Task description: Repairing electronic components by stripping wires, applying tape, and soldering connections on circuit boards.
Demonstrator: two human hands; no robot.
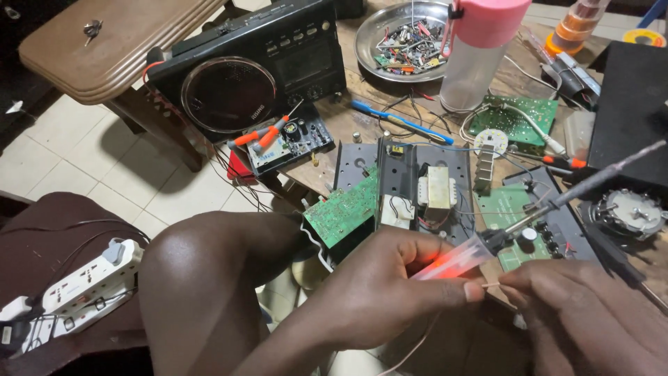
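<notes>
My left hand [390,282] grips the translucent orange handle of a soldering iron [459,259], whose metal shaft points up and to the right toward its tip [647,147]. Left thumb and forefinger also pinch a thin pale wire [489,285]. My right hand [584,313] pinches the same wire from the other side, fingertips almost meeting. Just beyond the hands lies an opened grey chassis [355,163] with a transformer [437,189] and a tilted green circuit board [342,212].
A black radio [250,63] stands at the back left, pliers with orange grips [261,136] by it. A steel bowl of parts [407,38], a pink-capped bottle [476,59], more green boards [518,115], a black box [630,111]. A white power strip [83,282] lies lower left.
</notes>
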